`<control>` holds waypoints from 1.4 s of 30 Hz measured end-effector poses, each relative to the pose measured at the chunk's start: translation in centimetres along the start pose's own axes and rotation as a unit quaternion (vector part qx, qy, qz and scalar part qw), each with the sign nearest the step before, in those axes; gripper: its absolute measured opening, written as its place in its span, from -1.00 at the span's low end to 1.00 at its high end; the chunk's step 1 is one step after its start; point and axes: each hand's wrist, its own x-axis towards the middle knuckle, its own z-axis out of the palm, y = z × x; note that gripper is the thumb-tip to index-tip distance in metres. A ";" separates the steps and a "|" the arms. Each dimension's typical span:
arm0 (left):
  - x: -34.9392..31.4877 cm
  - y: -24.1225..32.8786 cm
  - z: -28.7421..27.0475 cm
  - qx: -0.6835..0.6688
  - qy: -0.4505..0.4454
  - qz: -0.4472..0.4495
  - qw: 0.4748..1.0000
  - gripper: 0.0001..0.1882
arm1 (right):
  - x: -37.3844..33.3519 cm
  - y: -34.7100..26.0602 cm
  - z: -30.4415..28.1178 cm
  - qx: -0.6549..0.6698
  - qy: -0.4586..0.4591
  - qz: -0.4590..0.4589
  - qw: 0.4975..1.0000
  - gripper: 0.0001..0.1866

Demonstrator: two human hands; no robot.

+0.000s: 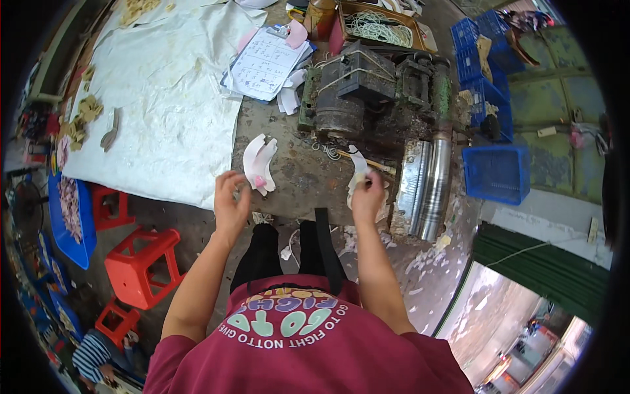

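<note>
My right hand (pixel 367 197) has its fingers closed on a white curved piece (pixel 357 161) that looks like thin sheet material, at the table's near edge by the machine's rollers. More pale pieces show partly under and beside that hand. My left hand (pixel 232 198) is at the near edge of the table, fingers bent and apart, with nothing visible in them. Just beyond it lies a small stack of white curved pieces (pixel 260 163) with a pink spot near its lower end.
A greasy machine (pixel 357 88) with a motor and shiny metal rollers (pixel 434 187) stands at the right. A white sheet (pixel 164 98) covers the table's left side, beside a clipboard with papers (pixel 266 62). Red stools (pixel 144 266) and blue crates (pixel 497 174) flank the table. Scraps litter the floor.
</note>
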 end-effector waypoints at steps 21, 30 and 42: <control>7.8 -3.3 1.4 -0.151 -0.096 -0.362 0.915 -0.50 | -6.1 -10.9 2.0 0.577 -0.218 0.291 0.731 -0.84; 6.4 -1.4 0.8 -0.324 -0.010 -0.478 0.816 -0.50 | -8.4 -13.0 12.1 0.630 -0.177 0.478 0.587 -0.72; 4.6 -1.9 2.8 -0.312 0.002 -0.483 0.818 -0.44 | -9.9 -12.2 12.3 0.493 -0.277 0.525 0.636 -0.68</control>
